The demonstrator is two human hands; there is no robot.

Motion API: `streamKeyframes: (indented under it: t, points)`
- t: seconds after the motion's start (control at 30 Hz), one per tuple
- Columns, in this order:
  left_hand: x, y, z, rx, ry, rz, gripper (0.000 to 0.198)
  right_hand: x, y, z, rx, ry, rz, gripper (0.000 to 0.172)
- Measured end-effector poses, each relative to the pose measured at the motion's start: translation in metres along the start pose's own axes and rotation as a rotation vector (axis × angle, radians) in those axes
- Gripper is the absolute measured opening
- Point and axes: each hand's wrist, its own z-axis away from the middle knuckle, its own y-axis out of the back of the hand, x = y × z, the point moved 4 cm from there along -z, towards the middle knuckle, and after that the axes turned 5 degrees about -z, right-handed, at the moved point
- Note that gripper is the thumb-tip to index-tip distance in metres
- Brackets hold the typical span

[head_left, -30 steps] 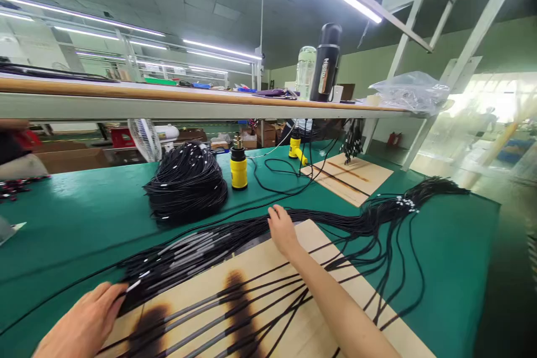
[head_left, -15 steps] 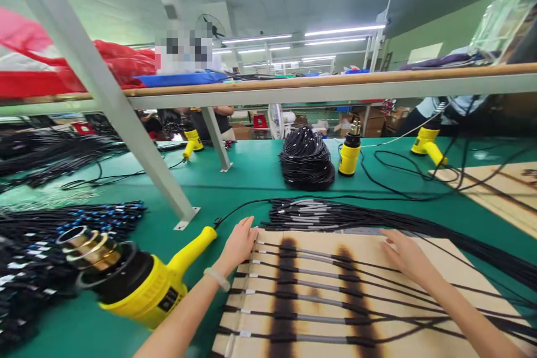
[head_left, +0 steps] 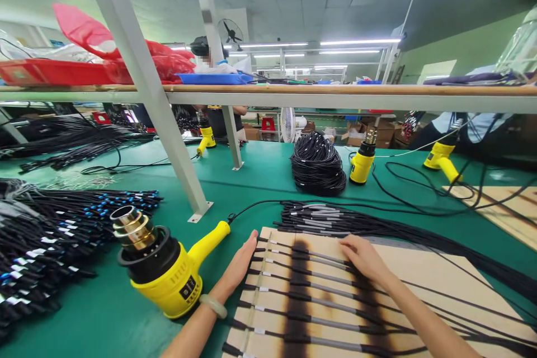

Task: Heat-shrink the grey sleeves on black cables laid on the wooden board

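A light wooden board point(head_left: 406, 257) with two dark scorched bands carries several black cables in a row, each with a grey sleeve point(head_left: 333, 320) along its middle. My left hand point(head_left: 240, 263) lies flat along the board's left edge by the cable ends, fingers stretched out and holding nothing. Over the board's far part, my right hand point(head_left: 364, 256) has its fingers bent together around the farthest black cable point(head_left: 310, 251); the fingertips partly hide the grip. Left of my left forearm stands a yellow heat gun point(head_left: 168, 279), its metal nozzle pointing up.
Behind the board lies a bundle of grey-sleeved cables point(head_left: 319, 218). Farther back are a coiled black cable heap point(head_left: 319, 165) and another yellow heat gun point(head_left: 362, 163). Blue-tipped cables point(head_left: 104, 207) lie at left. A shelf post point(head_left: 168, 128) rises from the green table point(head_left: 251, 184).
My right hand has moved left along the farthest cable, and its fingers have closed together. My left hand has flattened against the board's edge. The view has shifted left.
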Motion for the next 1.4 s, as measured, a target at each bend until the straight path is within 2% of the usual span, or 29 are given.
streamKeyframes:
  t: [0.1, 0.2, 0.3, 0.43, 0.73, 0.83, 0.97, 1.13, 1.4]
  points:
    - [0.001, -0.003, 0.001, -0.017, -0.011, 0.048, 0.073, -0.023, -0.02, -0.029, -0.092, 0.101, 0.016, 0.024]
    - [0.0, -0.004, 0.003, -0.023, 0.006, 0.069, 0.072, -0.036, -0.039, -0.056, -0.146, 0.139, 0.054, 0.026]
    - [-0.002, -0.005, 0.004, -0.036, 0.009, 0.028, 0.078, -0.034, -0.049, -0.076, -0.151, 0.124, 0.087, 0.03]
    - [-0.005, -0.007, 0.005, -0.047, -0.001, -0.008, 0.079, -0.024, -0.051, -0.086, -0.132, 0.103, 0.095, 0.023]
    - [-0.01, -0.011, 0.004, -0.016, -0.016, 0.016, 0.078, -0.024, -0.048, -0.089, -0.098, 0.062, 0.046, 0.021]
    - [-0.011, -0.01, 0.005, -0.011, -0.006, 0.033, 0.08, -0.027, -0.045, -0.081, -0.071, 0.057, 0.016, 0.016]
    - [-0.011, -0.01, 0.007, -0.004, -0.022, 0.062, 0.076, -0.035, -0.047, -0.061, -0.027, 0.04, -0.038, 0.02]
    - [-0.01, -0.011, 0.008, -0.028, -0.021, 0.041, 0.076, -0.047, -0.057, -0.039, -0.081, 0.048, -0.087, 0.013]
    - [-0.009, -0.014, 0.007, -0.104, -0.006, -0.033, 0.076, -0.048, -0.058, -0.039, -0.166, 0.099, -0.111, 0.015]
